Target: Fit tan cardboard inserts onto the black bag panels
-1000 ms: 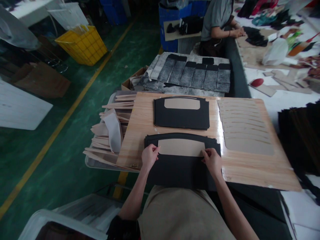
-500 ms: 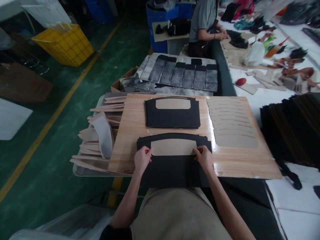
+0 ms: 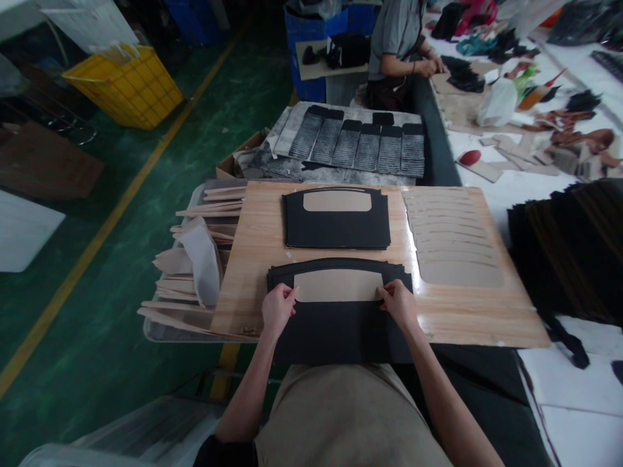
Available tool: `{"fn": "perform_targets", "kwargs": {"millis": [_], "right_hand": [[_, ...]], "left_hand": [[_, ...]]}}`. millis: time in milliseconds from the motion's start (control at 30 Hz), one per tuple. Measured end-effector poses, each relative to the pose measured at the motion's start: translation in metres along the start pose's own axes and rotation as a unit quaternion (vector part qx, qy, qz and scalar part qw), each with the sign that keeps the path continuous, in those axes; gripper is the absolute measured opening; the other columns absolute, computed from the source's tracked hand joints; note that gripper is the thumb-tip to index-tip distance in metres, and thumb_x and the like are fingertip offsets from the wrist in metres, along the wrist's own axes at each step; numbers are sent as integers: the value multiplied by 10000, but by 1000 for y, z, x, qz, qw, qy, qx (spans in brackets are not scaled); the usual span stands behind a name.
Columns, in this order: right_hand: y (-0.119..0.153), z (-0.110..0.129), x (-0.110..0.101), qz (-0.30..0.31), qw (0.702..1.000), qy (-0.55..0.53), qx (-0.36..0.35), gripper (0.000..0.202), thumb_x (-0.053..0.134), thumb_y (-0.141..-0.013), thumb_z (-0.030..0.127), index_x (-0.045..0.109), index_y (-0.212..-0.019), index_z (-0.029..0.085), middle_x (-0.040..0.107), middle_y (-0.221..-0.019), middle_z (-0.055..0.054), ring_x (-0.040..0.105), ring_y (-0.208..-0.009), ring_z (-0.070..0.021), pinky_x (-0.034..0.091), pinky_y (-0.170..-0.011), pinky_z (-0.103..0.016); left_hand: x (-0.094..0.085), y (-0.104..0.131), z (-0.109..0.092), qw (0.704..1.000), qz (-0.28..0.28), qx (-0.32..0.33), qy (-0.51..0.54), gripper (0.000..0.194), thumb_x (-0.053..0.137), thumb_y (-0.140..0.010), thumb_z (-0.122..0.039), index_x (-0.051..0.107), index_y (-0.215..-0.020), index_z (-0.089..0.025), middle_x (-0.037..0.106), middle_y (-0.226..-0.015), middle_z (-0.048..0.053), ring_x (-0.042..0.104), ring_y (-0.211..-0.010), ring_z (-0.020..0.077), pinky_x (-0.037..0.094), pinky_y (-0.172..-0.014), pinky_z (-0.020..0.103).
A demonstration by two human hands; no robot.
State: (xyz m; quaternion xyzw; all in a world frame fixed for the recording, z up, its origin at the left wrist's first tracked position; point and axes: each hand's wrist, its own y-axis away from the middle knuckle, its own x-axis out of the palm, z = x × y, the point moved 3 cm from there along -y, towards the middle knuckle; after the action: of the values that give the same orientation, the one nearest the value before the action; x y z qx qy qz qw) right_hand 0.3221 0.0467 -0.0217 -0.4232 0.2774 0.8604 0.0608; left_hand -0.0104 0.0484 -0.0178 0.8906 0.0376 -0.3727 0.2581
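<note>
While the person faces it, a wooden surface (image 3: 467, 318) spreads in front, and twelve o'clock is here straight ahead, counted from the near black stack (image 3: 335, 334). Toward nine o'clock, beside the surface, is a grey tray (image 3: 158, 332) with many beige folded pieces (image 3: 178, 263). Between two and three o'clock, past the edge of the surface, rises a dark pile (image 3: 569, 253). The near black stack reaches a little over the near edge. At two o'clock the beige sheets (image 3: 460, 275) overlap in a row. At twelve o'clock, apart from the near stack, is the far black stack (image 3: 335, 230), and a short beige piece (image 3: 337, 201) lies on its upper part. The long beige piece (image 3: 338, 286) lies on the upper part of the near black stack, below its curved top edge. The left hand (image 3: 278, 308) pinches its nine o'clock end, and the right hand (image 3: 400, 305) pinches its three o'clock end.
</note>
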Motion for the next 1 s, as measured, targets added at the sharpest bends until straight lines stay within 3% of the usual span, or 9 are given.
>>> {"fn": "perform_targets", "kwargs": {"millis": [233,300,400,467,533,667,800,1000], "right_hand": [[-5,6,-11,48,995,85,-4,209,527,-910,431,523,-858,229,651,-654,31,628,-571,-142,351,-563,-269],[-2,7,-13,14,991,129,-10,226,520,-913,450,542,-895,226,658,-685,9,637,-617,-170,350,-558,-281],[9,18,-12,-90,971,212,-65,203,492,-931,386,572,-991,209,693,-903,-76,658,-817,-233,395,-600,-307],[19,33,-2,-130,950,239,-153,219,421,-946,254,589,-1075,199,671,-1114,-127,631,-1014,-263,455,-714,-344],[29,51,16,-122,930,233,-256,362,343,-932,133,576,-1202,195,606,-1304,-133,550,-1207,-267,469,-884,-387],[40,78,56,-54,901,199,-381,524,308,-911,78,461,-1406,154,471,-1490,-97,390,-1398,-236,380,-1105,-415],[41,85,72,-44,898,190,-394,585,313,-909,97,373,-1487,168,406,-1534,-92,343,-1432,-241,349,-1142,-442],[35,64,54,-57,909,196,-363,679,299,-874,48,271,-1535,198,376,-1548,-86,330,-1439,-234,336,-1145,-451]], "left_hand": [[-1,1,-3,1000,-11,16,-5,311,516,-876,-488,563,-753,-207,629,-595,-49,578,-425,88,391,-472,202],[-2,2,-5,999,-15,13,-25,307,509,-889,-485,560,-768,-208,634,-601,-47,578,-433,92,399,-498,213],[-4,7,-13,992,-48,34,-113,263,497,-913,-453,582,-843,-215,669,-665,-15,636,-549,140,440,-559,251],[-2,12,-25,971,-95,85,-204,196,485,-928,-360,606,-937,-206,715,-843,49,681,-751,191,486,-641,289],[6,18,-41,937,-123,171,-280,213,447,-928,-221,615,-1055,-193,698,-1096,106,653,-1010,230,519,-788,335],[37,26,-64,875,-62,344,-336,437,353,-913,-86,539,-1302,-156,565,-1400,121,483,-1316,238,446,-1057,408],[55,27,-64,867,-35,370,-332,481,329,-931,-118,468,-1391,-121,498,-1474,134,445,-1363,257,423,-1096,433],[45,24,-50,889,-52,359,-279,497,349,-912,-106,485,-1388,-157,516,-1459,124,456,-1353,260,436,-1085,453]]}}
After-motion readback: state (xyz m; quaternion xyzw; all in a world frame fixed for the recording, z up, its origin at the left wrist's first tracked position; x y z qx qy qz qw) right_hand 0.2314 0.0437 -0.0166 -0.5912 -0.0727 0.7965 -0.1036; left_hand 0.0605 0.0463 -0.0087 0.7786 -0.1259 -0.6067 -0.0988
